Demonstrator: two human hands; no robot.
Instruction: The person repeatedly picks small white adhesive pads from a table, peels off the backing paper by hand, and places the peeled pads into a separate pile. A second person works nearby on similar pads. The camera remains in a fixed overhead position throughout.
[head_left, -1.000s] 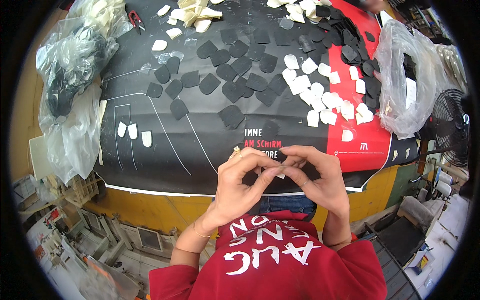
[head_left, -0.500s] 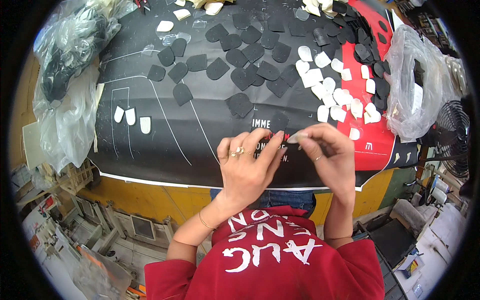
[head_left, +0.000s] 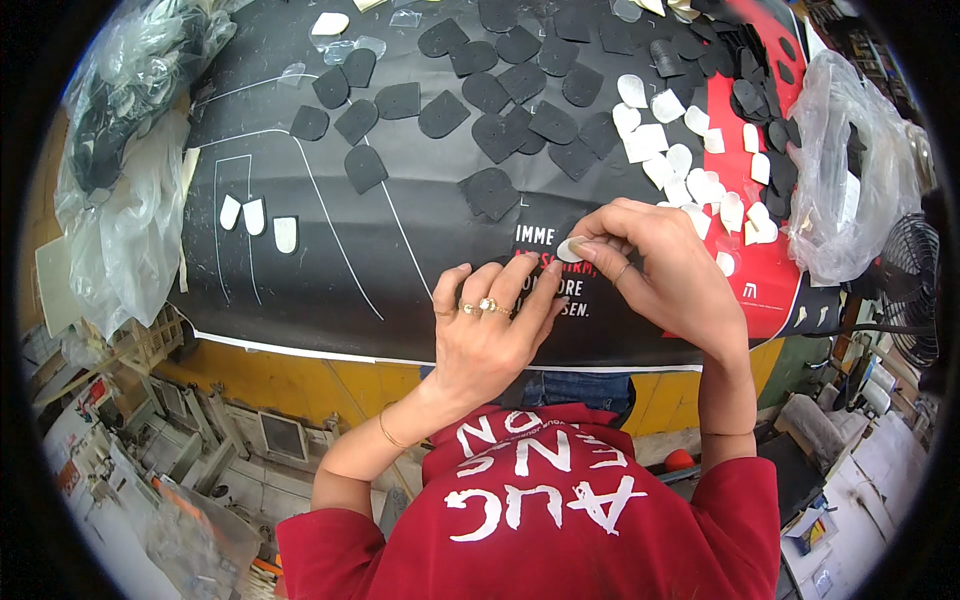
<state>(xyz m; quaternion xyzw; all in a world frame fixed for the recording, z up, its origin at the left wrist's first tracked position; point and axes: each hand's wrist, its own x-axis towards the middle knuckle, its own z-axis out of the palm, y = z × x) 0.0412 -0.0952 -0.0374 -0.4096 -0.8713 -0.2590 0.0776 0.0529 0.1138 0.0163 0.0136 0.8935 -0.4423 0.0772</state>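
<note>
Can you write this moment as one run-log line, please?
Right hand: pinching pale piece | Left hand: open, near it | Sheet: scattered black pieces, white pieces

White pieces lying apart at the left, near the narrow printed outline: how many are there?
3: the left piece lies inside the outline, the middle piece across its right side, the right piece farther right. None appear hidden.

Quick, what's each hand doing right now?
Left hand: open, fingers loosely curled, nothing seen in it.
Right hand: closed, pinching a small white piece between thumb and fingers.
</note>
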